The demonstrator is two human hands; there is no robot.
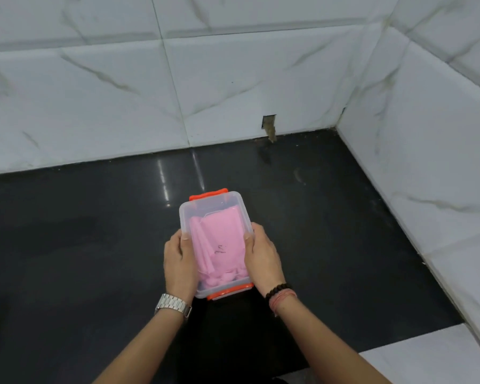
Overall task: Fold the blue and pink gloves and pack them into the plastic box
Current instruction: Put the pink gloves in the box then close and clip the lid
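Pink gloves hide any blue inside the hand-held plastic box.

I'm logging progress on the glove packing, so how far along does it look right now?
Done: the pink glove lies folded inside the plastic box, which stands on the dark counter. In hand: the left hand and right hand grip the box's long sides. Whether a lid is on is unclear. Left: no blue glove is visible; it may lie under the pink one.

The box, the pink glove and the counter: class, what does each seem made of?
Box: clear plastic, see-through walls, orange clips.
Pink glove: probably thin rubber or latex, matt, limp folds.
Counter: likely polished dark stone, glossy, with reflections.
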